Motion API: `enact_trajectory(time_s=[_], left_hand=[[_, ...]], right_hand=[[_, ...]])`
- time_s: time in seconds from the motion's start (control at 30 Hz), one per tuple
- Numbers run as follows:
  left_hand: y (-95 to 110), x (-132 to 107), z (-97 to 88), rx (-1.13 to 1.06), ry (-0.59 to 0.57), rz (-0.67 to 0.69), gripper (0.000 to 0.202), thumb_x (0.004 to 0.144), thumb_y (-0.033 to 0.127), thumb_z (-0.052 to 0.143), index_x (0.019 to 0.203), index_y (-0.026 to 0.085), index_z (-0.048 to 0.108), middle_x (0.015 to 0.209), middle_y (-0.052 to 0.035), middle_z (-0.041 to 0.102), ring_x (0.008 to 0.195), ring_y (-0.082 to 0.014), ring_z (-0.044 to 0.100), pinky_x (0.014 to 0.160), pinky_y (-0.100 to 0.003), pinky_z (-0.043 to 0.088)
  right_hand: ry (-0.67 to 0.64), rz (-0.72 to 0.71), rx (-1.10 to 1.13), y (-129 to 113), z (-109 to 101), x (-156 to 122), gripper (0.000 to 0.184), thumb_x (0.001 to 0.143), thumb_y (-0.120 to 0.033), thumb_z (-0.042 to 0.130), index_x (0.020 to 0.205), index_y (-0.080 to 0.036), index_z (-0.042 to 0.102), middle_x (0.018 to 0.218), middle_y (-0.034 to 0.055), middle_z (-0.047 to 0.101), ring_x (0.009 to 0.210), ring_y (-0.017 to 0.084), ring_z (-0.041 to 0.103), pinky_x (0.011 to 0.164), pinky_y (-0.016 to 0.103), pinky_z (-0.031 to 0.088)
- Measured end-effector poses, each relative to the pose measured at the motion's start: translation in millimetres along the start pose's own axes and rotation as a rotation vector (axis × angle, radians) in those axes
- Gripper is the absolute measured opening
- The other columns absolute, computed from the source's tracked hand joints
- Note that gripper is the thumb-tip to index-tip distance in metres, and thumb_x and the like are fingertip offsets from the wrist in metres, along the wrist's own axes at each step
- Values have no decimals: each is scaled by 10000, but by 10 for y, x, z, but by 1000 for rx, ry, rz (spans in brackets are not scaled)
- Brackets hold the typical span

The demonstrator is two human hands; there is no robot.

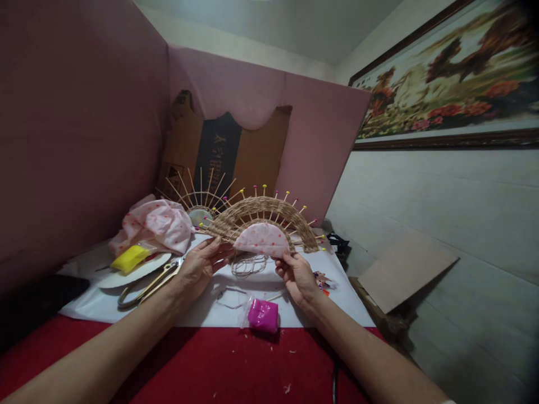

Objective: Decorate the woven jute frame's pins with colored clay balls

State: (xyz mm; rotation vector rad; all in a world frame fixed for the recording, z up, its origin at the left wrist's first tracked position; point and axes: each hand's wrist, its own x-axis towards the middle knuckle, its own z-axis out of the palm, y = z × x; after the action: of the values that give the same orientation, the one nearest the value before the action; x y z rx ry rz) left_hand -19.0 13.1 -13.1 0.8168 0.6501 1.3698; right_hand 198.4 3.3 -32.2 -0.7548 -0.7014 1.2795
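Observation:
Between my two hands a woven fan-shaped craft piece is held up above the white sheet. It has a half-round pad of pink spotted cloth, a woven twine band, and thin sticks tipped with pink and yellow balls. My left hand is closed on its lower left edge; my right hand pinches the pad's lower right corner. Loops of twine hang or lie just below the piece. A packet of bright pink clay-like material lies in front, close to my right hand.
Scissors and a yellow packet lie left, beside bunched spotted cloth. Behind stands a second stick frame, before a cardboard piece and pink panels. Red cloth covers the table's front.

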Motion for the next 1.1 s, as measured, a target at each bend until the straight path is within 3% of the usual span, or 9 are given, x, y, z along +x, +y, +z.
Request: enact_trajectory(time_s=[0.6,0.9,1.1], left_hand=[[4,44,-20,19,78,-7,71,799,185,649,777,117,654,758,-75,713,713,-177,676,652,-269,524],[1,36,-37,108,18,-36,146,764,158,661,906,129,656,955,-127,702,816,-198,675,685,-282,547],[-58,128,-100,559,27,227,298,684,333,718,884,116,675,764,-61,695,670,-153,622,591,-246,482]], right_hand=[[-62,-55,-45,15,50,-57,293,604,-305,805,686,-137,579,595,0,612,499,76,527,424,173,392],[159,-171,109,-187,15,56,230,651,-200,774,752,-188,568,619,-40,622,538,75,578,469,159,480],[194,-116,109,-202,3,86,184,701,-155,725,747,-168,547,590,-42,628,511,63,582,445,131,469]])
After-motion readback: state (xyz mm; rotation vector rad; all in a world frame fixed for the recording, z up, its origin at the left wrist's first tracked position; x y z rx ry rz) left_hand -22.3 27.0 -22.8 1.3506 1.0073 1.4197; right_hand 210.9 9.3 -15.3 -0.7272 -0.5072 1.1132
